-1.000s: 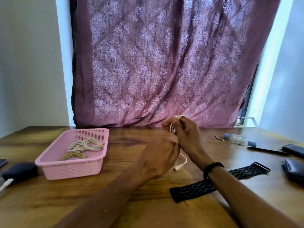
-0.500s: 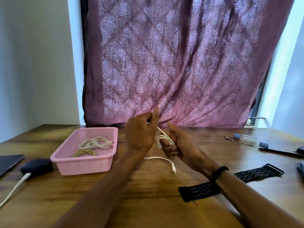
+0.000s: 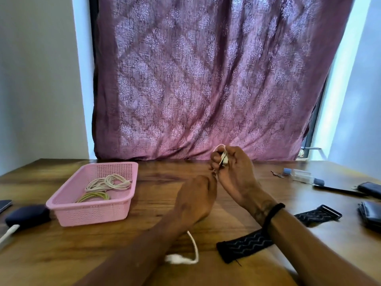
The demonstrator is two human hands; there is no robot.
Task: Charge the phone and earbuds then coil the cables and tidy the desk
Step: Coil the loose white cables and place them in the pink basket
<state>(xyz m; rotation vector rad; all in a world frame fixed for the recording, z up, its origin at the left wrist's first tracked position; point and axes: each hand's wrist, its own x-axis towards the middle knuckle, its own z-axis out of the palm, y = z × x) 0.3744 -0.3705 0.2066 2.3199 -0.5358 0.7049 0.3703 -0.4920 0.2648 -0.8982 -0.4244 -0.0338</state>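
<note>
1. The right hand (image 3: 235, 172) is raised above the table (image 3: 156, 178), near the curtain (image 3: 206, 79), with its fingers curled around loops of a white cable (image 3: 194, 250), pinching the folded strands at the top.
2. The left hand (image 3: 195, 201) sits lower, just beside the right wrist, with its back to the camera; its fingers are turned away, so whether they grip the cable cannot be told.
3. The cable's free end hangs below the left wrist and lies on the table, its plug blurred.
4. A pink basket (image 3: 90, 213) on the left holds coiled cables (image 3: 107, 182).
5. A dark case (image 3: 26, 215) and a phone (image 3: 4, 205) are cut off at the left edge.
6. A black strap (image 3: 247, 244) passes under the right forearm, partly hidden.
</note>
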